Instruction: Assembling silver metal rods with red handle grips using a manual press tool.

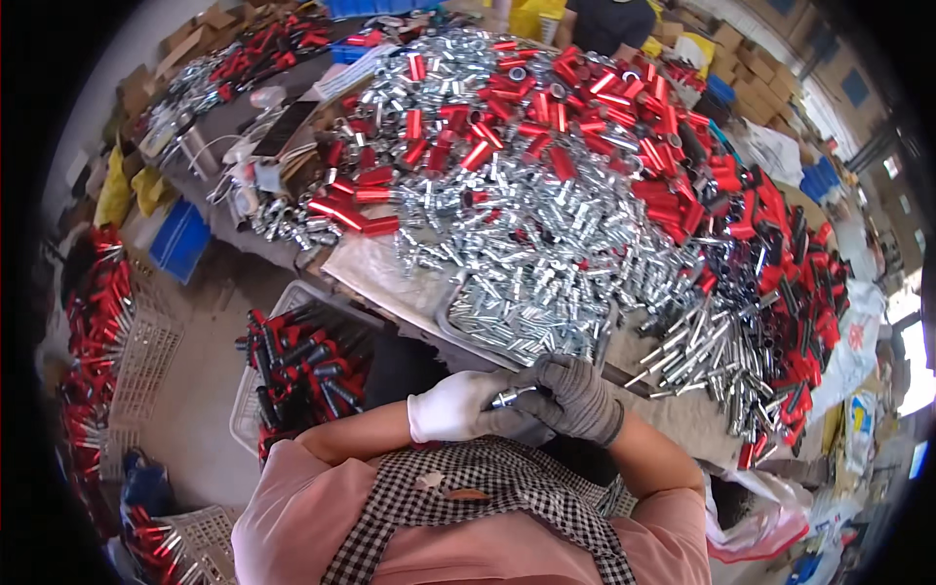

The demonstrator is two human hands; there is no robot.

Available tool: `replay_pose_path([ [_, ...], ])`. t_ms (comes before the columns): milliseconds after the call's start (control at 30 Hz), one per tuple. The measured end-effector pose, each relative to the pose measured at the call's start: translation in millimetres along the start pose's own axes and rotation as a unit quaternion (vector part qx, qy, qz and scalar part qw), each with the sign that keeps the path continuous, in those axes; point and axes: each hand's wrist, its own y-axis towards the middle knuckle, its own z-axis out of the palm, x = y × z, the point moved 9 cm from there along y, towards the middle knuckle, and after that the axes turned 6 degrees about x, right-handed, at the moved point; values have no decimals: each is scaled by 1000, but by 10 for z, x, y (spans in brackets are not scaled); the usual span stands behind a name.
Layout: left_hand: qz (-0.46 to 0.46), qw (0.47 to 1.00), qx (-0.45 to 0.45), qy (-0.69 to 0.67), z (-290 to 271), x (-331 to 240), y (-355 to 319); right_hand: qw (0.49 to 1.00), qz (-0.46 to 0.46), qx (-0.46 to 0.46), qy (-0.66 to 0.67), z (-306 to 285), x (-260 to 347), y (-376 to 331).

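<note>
My left hand (453, 405), in a white glove, and my right hand (575, 395), in a grey knit glove, meet close to my chest. Between them they grip a small shiny metal tube (509, 396). Just beyond the hands lies a shallow metal tray (450, 317) filled with silver tubes. Behind it the table carries a big heap of silver metal tubes (526, 214) mixed with red tubes (604, 107).
A white plastic crate (249, 409) with red and black tubes stands on the floor at my left. More crates with red tubes (93, 331) line the far left. Loose silver rods (702, 351) lie at the right. Another person (609, 24) stands behind the table.
</note>
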Motion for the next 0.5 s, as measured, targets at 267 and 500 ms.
replay_pose_path([
  [267,-5,1000,9,-11,-123,106,-195,992,-100,66,-32,42,230,347],
  [500,31,993,-107,-29,-406,-62,-563,977,-44,208,24,-74,324,1322],
])
